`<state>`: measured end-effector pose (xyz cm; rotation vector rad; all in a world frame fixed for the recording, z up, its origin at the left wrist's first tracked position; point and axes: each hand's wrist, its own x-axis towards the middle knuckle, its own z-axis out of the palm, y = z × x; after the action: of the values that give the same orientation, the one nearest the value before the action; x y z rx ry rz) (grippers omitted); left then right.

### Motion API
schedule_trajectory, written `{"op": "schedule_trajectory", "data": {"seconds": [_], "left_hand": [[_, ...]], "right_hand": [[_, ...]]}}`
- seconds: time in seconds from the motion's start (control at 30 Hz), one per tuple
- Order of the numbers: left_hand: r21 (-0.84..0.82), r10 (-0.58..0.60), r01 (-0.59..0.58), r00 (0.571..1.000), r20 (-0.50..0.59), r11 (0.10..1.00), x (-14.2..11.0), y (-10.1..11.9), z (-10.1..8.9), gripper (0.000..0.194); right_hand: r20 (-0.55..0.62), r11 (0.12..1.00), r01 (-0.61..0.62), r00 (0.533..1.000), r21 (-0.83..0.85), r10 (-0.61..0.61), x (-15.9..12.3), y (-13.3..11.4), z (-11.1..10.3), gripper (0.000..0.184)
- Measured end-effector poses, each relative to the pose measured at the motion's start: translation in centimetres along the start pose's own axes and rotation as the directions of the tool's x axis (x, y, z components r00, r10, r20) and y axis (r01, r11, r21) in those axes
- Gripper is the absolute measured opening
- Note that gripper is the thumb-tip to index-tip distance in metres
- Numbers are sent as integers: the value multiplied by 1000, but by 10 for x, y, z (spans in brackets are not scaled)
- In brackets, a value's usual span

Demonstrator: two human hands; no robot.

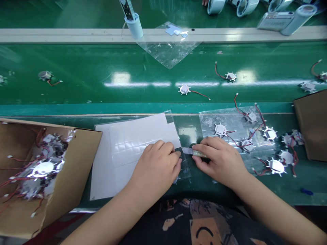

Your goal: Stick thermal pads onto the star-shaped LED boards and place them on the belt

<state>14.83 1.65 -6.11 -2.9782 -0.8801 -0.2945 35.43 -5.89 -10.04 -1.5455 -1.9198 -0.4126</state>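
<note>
A green table (270,190) carried a white sheet (127,149) of small square pads. Left of the sheet sat a cardboard box (74,170) heaped with spoked discs (43,168) trailing red wires; right of it lay a clear plastic film (212,119) bearing more discs. At the sheet's right edge, the left hand (155,166) was curled, and whether it gripped anything could not be told. Just beyond that edge, the right hand (217,158) pinched a narrow silver strip (190,151) between thumb and fingers.
</note>
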Motion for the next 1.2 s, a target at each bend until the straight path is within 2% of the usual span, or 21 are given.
{"op": "schedule_trajectory", "data": {"seconds": [0.1, 0.3, 0.53, 0.83, 1.2], "left_hand": [[-2, -13, 13, 1000, 6, 1000, 2, -2, -2, 27], [19, -97, 98, 994, -60, 995, 10, -6, -3, 26], [12, -111, 111, 994, 11, 994, 22, -4, -3, 21], [-62, -122, 122, 992, 12, 991, 25, -6, 0, 20], [-51, -121, 121, 993, 15, 991, 25, -6, -2, 19]], "right_hand": [[-5, 1000, 12, 1000, 17, -12, 1, 0, 0, 18], [-24, 1000, 23, 999, 13, -23, 0, 0, 2, 18], [-28, 999, 26, 999, 31, -25, 1, 1, 2, 18], [-36, 999, 20, 999, 30, -19, 0, 2, 2, 19], [17, 1000, 16, 1000, 10, -16, 0, 3, 0, 18]]}}
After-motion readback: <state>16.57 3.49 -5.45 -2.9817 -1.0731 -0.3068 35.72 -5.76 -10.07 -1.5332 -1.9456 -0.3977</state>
